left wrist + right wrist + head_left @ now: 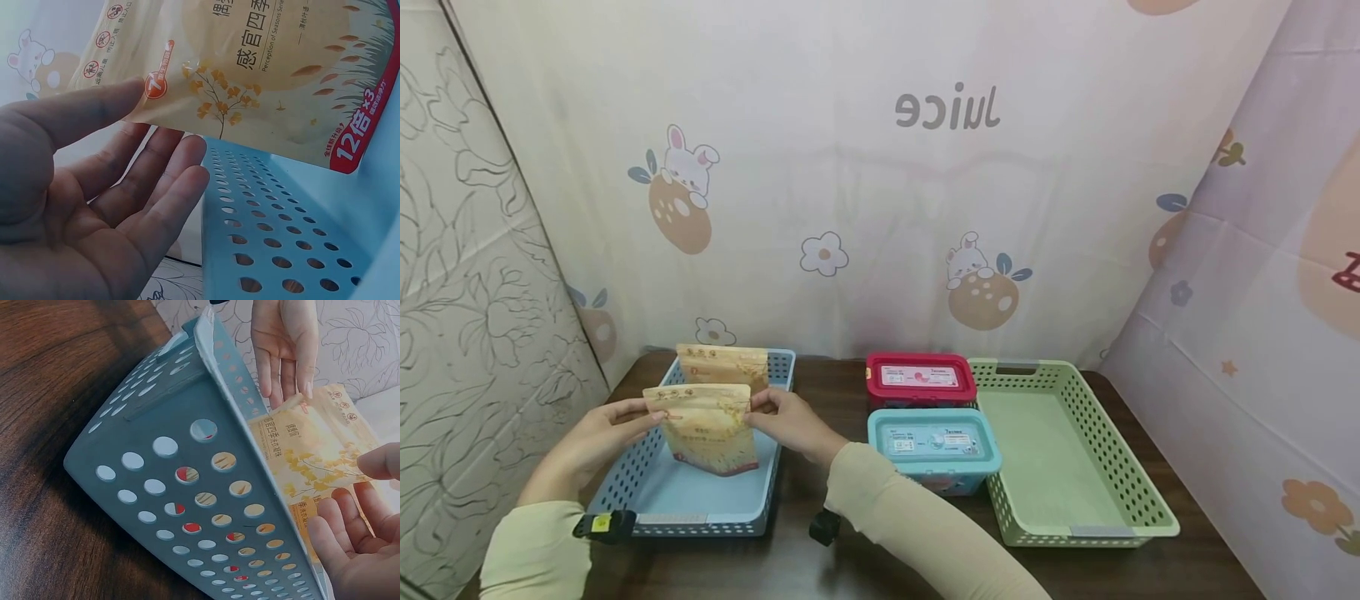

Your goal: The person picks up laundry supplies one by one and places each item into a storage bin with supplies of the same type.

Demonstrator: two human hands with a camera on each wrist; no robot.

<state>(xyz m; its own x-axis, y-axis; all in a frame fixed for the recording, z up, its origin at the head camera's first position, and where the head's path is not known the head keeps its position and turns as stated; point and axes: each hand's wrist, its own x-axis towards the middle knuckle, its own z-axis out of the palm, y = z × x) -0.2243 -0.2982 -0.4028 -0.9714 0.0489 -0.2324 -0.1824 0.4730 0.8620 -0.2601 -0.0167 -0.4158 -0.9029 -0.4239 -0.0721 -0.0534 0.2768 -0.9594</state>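
A yellow stand-up laundry-pod pouch (711, 429), printed with leaves and a red lower edge, is held upright over the blue perforated basket (673, 493). At its upper left edge, my left hand (602, 437) pinches it between thumb and fingers; the other fingers stand away from it in the left wrist view. The opposite upper edge is pinched by my right hand (797, 423). Behind it stands a second, similar pouch (722, 364) inside the basket, its lower part hidden. Whether the front pouch touches the basket floor I cannot tell.
Right of the blue basket, a red lidded box (921, 377) stands behind a light-blue lidded box (934, 442). Beside them, a green perforated basket (1045, 458) sits on the dark wooden table (820, 392). Printed curtains (880, 208) hang behind and at both sides.
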